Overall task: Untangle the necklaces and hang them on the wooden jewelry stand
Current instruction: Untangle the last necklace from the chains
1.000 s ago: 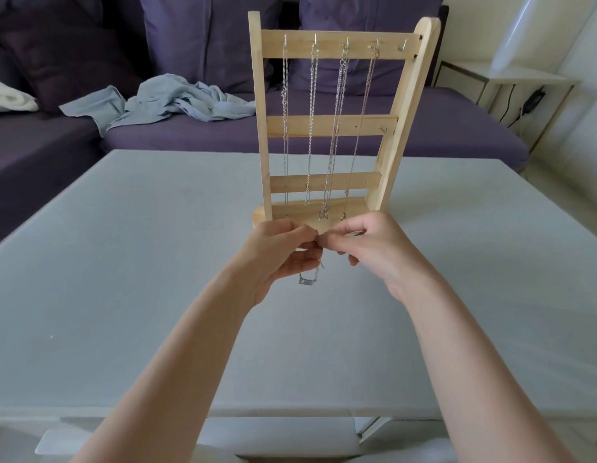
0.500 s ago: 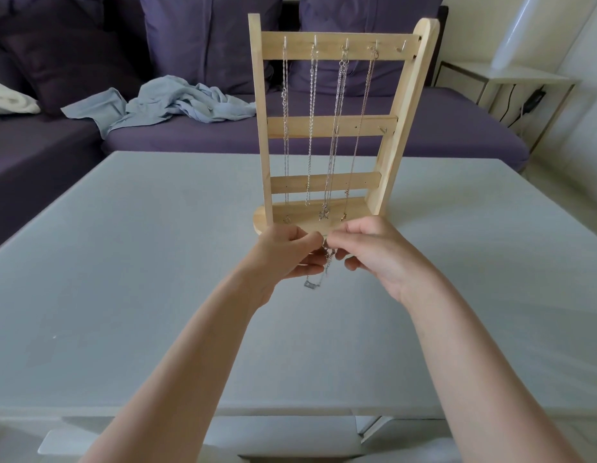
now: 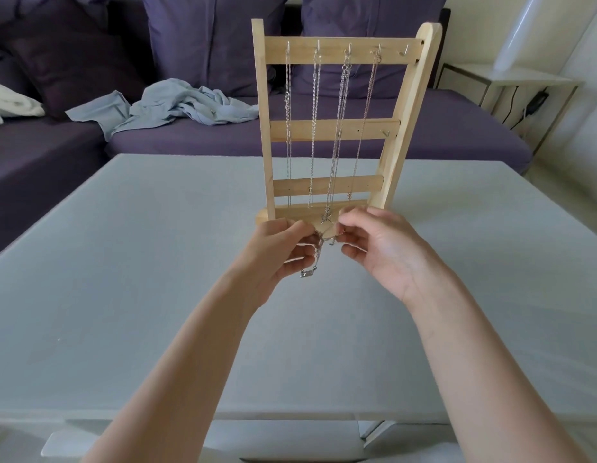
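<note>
Head view. A thin silver necklace (image 3: 318, 250) is held just in front of the base of the wooden stand (image 3: 337, 128), above the table (image 3: 156, 262). It is pinched between thumb and fingertips of the left hand (image 3: 283, 252) and of the right hand (image 3: 373, 248), the two hands being close together with a short stretch of chain between them. A small bar pendant (image 3: 307, 272) is seen hanging below the left hand.

The chain is judged to be very light, limp and fine, apt to kink or knot again if slackened and to slip from a loose pinch; hard pulling is judged risky for so thin a link. It is best taken near the clasp ends, one end in each hand, so that the loop can be opened and lowered over a hook.

Four chains (image 3: 337, 128) are already hung from hooks on the top bar; the rightmost hook (image 3: 405, 51) is seen bare and is judged the likely place for this one. The hanging chains and a star-like pendant (image 3: 326, 218) lie just behind the hands and could be snagged.

Behind the table, a purple sofa (image 3: 457, 128) carries a crumpled blue cloth (image 3: 176, 106); a side table (image 3: 524, 81) stands at the right, well apart.
</note>
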The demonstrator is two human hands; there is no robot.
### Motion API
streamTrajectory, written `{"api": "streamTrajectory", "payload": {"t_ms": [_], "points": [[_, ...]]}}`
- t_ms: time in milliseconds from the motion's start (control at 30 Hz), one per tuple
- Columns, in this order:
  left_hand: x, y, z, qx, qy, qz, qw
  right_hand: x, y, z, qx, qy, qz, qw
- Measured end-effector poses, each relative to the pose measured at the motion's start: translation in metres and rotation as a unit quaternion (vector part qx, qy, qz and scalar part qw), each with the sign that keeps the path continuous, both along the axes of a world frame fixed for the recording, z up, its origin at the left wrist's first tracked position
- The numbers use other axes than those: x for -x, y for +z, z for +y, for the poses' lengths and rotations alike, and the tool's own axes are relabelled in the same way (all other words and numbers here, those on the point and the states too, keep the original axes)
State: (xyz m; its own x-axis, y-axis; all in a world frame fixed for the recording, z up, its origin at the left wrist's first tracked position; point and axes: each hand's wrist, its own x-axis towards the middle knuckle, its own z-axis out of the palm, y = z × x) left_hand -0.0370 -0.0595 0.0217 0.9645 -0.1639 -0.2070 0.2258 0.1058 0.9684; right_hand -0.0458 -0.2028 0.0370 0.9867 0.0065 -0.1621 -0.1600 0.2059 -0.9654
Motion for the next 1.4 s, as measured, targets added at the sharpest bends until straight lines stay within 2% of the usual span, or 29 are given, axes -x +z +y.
{"api": "streamTrajectory", "payload": {"t_ms": [233,333,533,667,800,867,1000,1167,1400], "points": [[-0.001,-0.002,-0.002,-0.072,0.036,-0.009,0.997,0.0,0.003,0.003,-0.047,-0.005,-0.028,0.999],[-0.001,-0.003,-0.002,-0.055,0.053,0.005,0.997,0.001,0.004,0.002,-0.063,0.017,-0.03,0.997],[-0.003,-0.002,0.003,0.005,0.086,0.034,0.996,0.001,-0.002,0.001,0.062,0.043,-0.013,0.997],[-0.003,-0.004,0.0,-0.031,0.087,0.011,0.996,0.003,-0.006,0.003,0.223,0.057,-0.007,0.973],[-0.003,-0.004,-0.001,-0.058,0.067,-0.01,0.996,0.004,-0.008,0.005,0.297,0.052,-0.021,0.953],[-0.002,-0.005,-0.001,-0.072,0.058,-0.017,0.996,0.002,-0.008,0.008,0.292,0.024,-0.034,0.955],[-0.003,-0.006,0.001,-0.069,0.054,-0.021,0.996,-0.001,-0.008,0.016,0.204,-0.026,-0.035,0.978],[-0.004,-0.006,0.002,-0.055,0.061,-0.008,0.997,-0.002,-0.004,0.017,0.132,-0.042,-0.023,0.99],[-0.007,-0.007,0.002,-0.104,0.096,-0.049,0.989,-0.001,-0.005,0.012,0.15,-0.046,-0.02,0.987]]}}
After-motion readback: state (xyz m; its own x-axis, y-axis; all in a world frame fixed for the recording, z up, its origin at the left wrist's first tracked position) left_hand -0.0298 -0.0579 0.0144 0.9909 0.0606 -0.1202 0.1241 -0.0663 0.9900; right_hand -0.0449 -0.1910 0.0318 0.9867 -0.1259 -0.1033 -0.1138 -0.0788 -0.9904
